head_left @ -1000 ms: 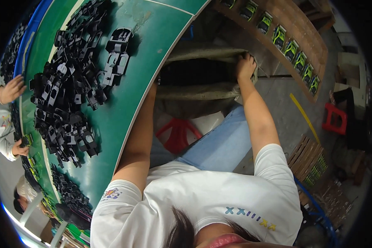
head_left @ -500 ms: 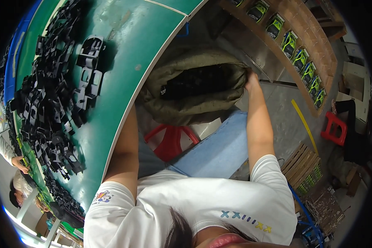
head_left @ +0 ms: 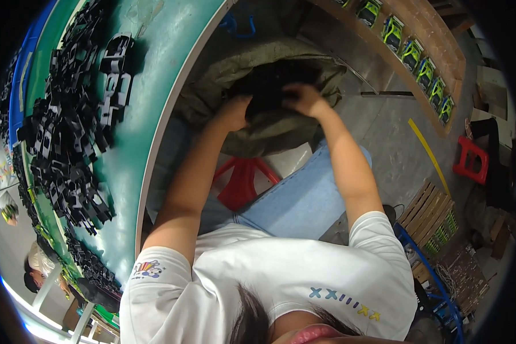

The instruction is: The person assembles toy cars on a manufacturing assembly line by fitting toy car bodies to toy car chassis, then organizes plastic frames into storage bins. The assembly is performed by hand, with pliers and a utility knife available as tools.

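Note:
An olive-green cloth sack (head_left: 281, 136) with a wide, rolled-down mouth stands in front of me, full of black parts (head_left: 269, 80) too dark to make out singly. My left hand (head_left: 235, 113) is over the near left side of the opening, its fingers partly hidden and blurred. On the right of the mouth, my right hand (head_left: 305, 98) hovers over the dark contents with its fingers stretched apart and nothing visible in them.
To the left, a green-topped table (head_left: 140, 109) carries a heap of black plastic parts (head_left: 63, 149). A red stool (head_left: 241, 183) stands below the sack. A wooden rack (head_left: 436, 51) holds several green-and-black items. Another red stool (head_left: 472, 161) is at far right. Co-workers sit across the table.
My right hand has left the sack's right rim and moved inward over the opening. My left hand has come out from behind the table edge to the sack's mouth. The sack's rim looks flatter.

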